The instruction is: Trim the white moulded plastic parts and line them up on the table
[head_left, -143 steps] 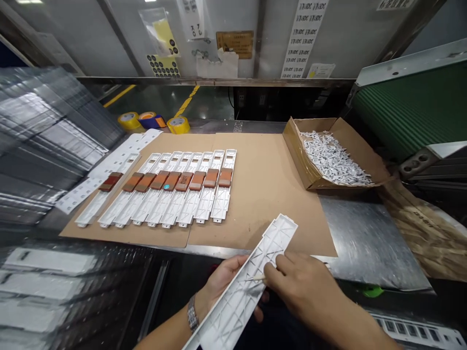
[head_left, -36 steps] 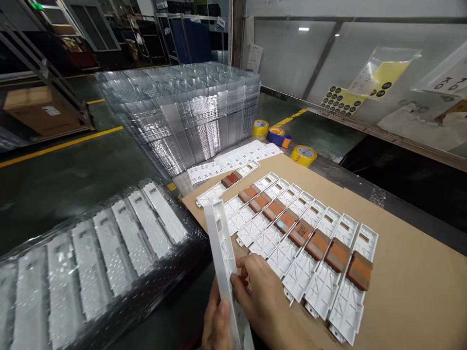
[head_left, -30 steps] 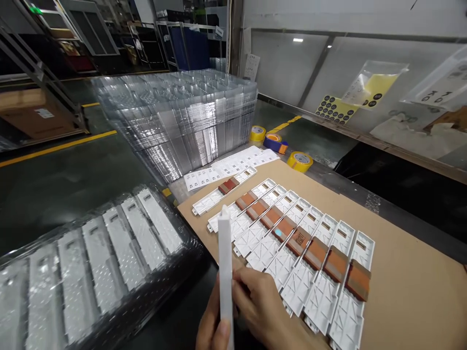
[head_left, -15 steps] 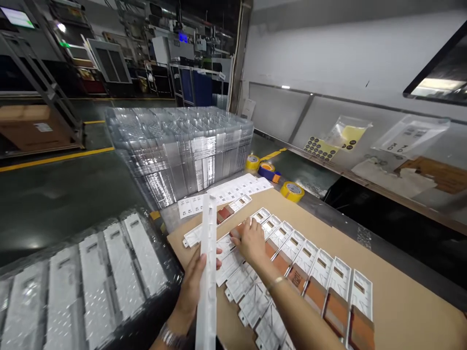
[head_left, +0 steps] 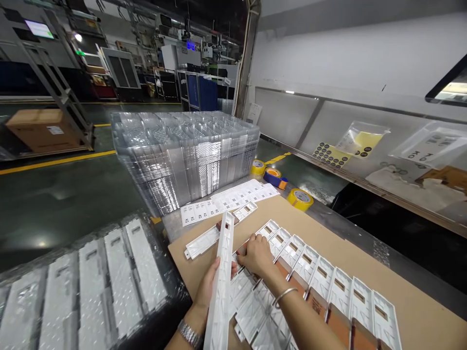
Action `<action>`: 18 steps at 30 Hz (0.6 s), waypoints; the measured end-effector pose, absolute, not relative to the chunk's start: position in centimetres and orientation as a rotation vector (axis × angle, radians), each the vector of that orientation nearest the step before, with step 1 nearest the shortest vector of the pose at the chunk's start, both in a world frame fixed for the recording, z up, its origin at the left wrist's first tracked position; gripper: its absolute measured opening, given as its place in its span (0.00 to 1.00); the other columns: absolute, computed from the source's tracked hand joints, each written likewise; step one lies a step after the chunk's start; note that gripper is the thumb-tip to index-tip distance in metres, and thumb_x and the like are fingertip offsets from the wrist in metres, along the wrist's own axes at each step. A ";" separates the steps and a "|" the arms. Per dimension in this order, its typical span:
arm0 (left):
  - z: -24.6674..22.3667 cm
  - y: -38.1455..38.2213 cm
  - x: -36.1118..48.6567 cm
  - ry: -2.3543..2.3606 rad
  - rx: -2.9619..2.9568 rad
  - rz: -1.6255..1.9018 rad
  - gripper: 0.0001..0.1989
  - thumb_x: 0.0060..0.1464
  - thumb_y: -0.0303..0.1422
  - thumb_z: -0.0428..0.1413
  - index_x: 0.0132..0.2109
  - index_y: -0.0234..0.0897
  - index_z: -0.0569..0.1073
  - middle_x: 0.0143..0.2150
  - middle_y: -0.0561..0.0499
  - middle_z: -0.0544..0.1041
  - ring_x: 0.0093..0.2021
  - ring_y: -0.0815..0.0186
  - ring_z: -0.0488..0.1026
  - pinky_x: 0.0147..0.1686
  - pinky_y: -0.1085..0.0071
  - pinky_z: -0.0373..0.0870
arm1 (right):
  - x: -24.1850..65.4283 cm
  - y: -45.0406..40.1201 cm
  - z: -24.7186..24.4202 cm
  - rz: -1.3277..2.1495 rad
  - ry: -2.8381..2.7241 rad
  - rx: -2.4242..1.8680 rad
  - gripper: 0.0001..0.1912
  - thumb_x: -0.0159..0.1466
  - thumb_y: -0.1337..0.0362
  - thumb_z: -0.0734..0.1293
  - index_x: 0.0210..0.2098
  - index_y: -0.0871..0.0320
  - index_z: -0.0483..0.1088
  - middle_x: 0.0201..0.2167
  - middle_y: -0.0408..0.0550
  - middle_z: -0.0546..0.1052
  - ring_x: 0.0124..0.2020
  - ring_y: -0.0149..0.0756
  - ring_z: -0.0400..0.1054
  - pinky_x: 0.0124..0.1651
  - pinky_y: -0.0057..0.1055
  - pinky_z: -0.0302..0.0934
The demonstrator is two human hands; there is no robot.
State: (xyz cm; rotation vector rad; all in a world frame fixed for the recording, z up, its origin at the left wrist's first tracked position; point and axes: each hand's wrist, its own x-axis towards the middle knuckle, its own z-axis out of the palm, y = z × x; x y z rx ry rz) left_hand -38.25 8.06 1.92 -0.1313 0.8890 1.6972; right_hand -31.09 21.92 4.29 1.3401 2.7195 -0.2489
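Observation:
My left hand (head_left: 207, 287) is closed around a long white plastic panel (head_left: 221, 287), held upright at a slant with its ribbed side partly showing. My right hand (head_left: 257, 255) reaches over the left end of a row of similar white panels (head_left: 339, 284) lying side by side on cardboard. Its fingers are curled down at the end panel, at a reddish-brown strip; their tips are partly hidden. Reddish-brown strips (head_left: 337, 318) cross the middle of the row. Apart from the row, another white panel (head_left: 204, 241) lies behind the held one.
A brown cardboard sheet (head_left: 419, 296) covers the bench. Behind it are printed label sheets (head_left: 233, 197), yellow tape rolls (head_left: 301, 198) and a blue-orange tape dispenser (head_left: 275, 180). Stacked clear plastic trays (head_left: 189, 155) stand at the back. Bubble-wrapped white panels (head_left: 120, 272) fill a tray at left.
The held panel has tipped and its ribbed face shows more. My right hand stays at the row's left end, fingers lower over the end panel. The whole view has shifted slightly.

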 end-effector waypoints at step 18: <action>3.7 8.2 -38.4 0.878 -0.106 1.655 0.16 0.56 0.37 0.52 0.41 0.26 0.75 0.37 0.41 0.78 0.33 0.66 0.75 0.39 0.74 0.70 | -27.4 27.4 9.3 -1.201 2.817 0.956 0.17 0.65 0.57 0.62 0.50 0.60 0.64 0.46 0.50 0.70 0.42 0.36 0.68 0.43 0.39 0.65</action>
